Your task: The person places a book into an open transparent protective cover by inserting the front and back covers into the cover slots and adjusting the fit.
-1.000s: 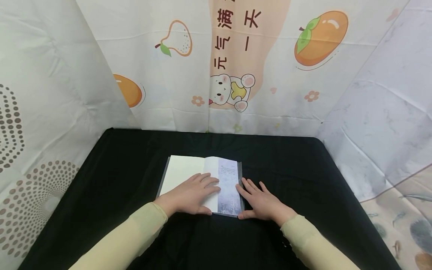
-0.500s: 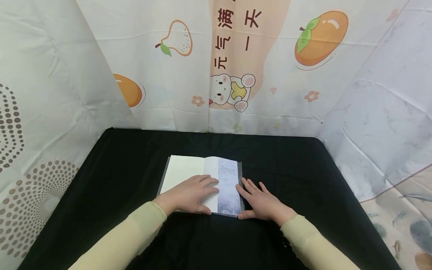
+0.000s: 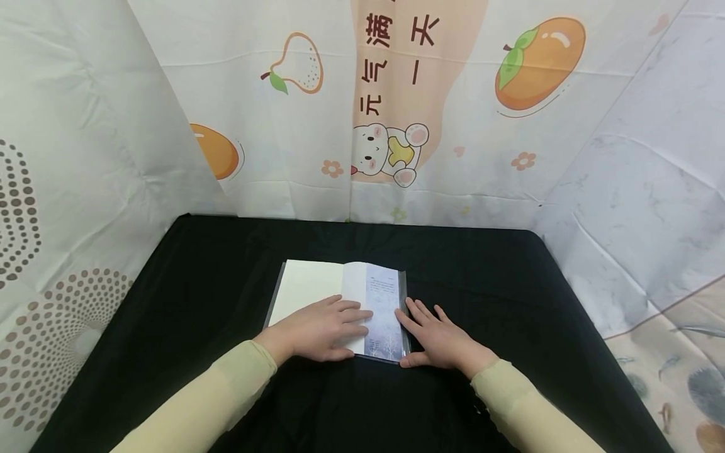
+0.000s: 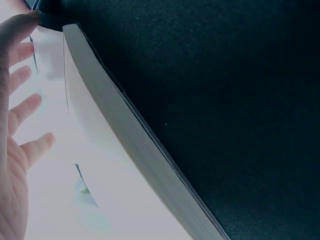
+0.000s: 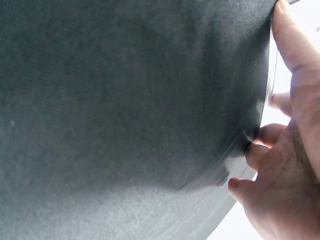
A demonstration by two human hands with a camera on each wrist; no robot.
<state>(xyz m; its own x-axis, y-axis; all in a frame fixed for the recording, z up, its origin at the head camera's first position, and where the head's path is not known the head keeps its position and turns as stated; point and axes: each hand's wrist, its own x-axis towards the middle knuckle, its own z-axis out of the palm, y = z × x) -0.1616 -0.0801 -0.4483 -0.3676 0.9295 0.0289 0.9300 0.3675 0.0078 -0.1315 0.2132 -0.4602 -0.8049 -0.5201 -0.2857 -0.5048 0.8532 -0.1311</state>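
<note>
An open book point(image 3: 308, 283) lies on the black cloth, with a blank cream page on its left side. On its right, a pale purple strip point(image 3: 382, 296) carries small print and white trees. My left hand point(image 3: 323, 330) rests flat across the lower middle of the book, fingertips reaching onto the purple strip and thumb near the bottom edge. Along the right cover edge my right hand point(image 3: 438, 343) lies with fingers spread, its fingertips touching that edge. The thick page block point(image 4: 125, 125) shows beside my left fingers in the left wrist view.
A table under black cloth point(image 3: 481, 270) surrounds the book on all sides. Behind it hangs a white curtain point(image 3: 283, 138) printed with fruit and a cartoon bear. More pale curtains point(image 3: 623, 189) close in the left and right sides.
My left hand has shifted slightly toward me, and its fingertips now reach a little farther right over the purple strip. My right hand and the book look unmoved.
</note>
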